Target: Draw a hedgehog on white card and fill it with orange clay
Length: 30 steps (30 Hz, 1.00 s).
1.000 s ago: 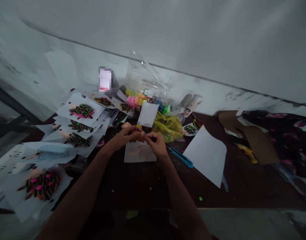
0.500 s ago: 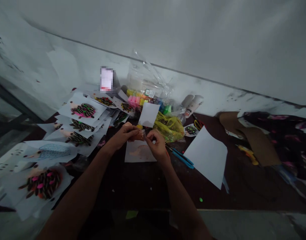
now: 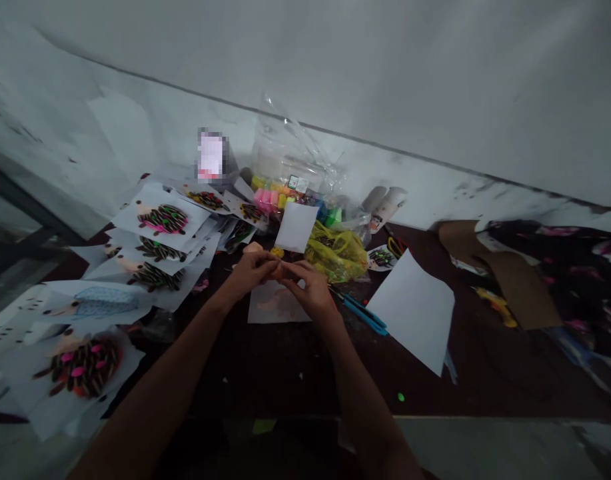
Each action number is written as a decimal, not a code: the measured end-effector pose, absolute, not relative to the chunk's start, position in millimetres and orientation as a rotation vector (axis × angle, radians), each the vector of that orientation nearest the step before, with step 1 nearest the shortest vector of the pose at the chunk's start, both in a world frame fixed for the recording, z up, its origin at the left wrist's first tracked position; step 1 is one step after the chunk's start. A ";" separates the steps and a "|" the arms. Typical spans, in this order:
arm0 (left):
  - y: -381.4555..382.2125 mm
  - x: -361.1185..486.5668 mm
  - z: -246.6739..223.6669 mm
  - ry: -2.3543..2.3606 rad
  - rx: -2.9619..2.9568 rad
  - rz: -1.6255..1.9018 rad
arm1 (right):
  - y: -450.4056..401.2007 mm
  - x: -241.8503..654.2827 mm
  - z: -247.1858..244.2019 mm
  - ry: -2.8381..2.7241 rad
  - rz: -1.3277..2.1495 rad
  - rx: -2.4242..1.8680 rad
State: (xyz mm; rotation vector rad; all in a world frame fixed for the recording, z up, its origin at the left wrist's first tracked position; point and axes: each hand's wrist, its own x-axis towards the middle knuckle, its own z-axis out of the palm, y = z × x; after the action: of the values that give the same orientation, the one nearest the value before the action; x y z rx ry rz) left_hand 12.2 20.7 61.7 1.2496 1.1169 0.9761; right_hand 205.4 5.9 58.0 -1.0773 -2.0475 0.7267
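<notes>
My left hand (image 3: 250,272) and my right hand (image 3: 309,287) meet above a small white sheet (image 3: 280,312) bearing a faint peach shape. Fingers of both hands pinch together around a small orange-brown piece (image 3: 275,270), mostly hidden by the fingertips. Just behind my left hand are a peach lump (image 3: 252,247) and a small yellow piece (image 3: 278,253). Blue-handled scissors (image 3: 365,315) lie to the right of my right hand. A blank white card (image 3: 296,227) leans on the bags behind.
Hedgehog pictures (image 3: 162,219) are piled at the left. A clear bag (image 3: 290,153) of coloured clay and a yellow bag (image 3: 342,253) stand behind. Right are a large white sheet (image 3: 415,313), brown cardboard (image 3: 520,293), a yellow cutter (image 3: 498,307) and dark floral cloth (image 3: 580,287).
My right fingers have moved left and closed in against my left fingertips, and the orange-brown piece is now more covered. The view has shifted slightly.
</notes>
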 end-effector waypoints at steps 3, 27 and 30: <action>17.4 10.3 65.6 1.046 1.282 0.951 | 5.5 203.7 59.9 -2.044 0.707 -1.096; 18.6 2.6 61.5 0.943 1.406 0.832 | -1.3 189.9 65.4 -2.034 0.526 -1.244; 19.7 0.6 63.4 0.952 1.374 0.878 | 0.3 192.5 67.4 -2.016 0.582 -1.149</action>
State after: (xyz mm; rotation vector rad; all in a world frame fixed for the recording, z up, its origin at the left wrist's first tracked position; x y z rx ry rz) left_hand 0.6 19.7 63.4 1.3744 0.9516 0.8777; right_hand 192.5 0.3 67.4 -1.1485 -2.0161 0.5822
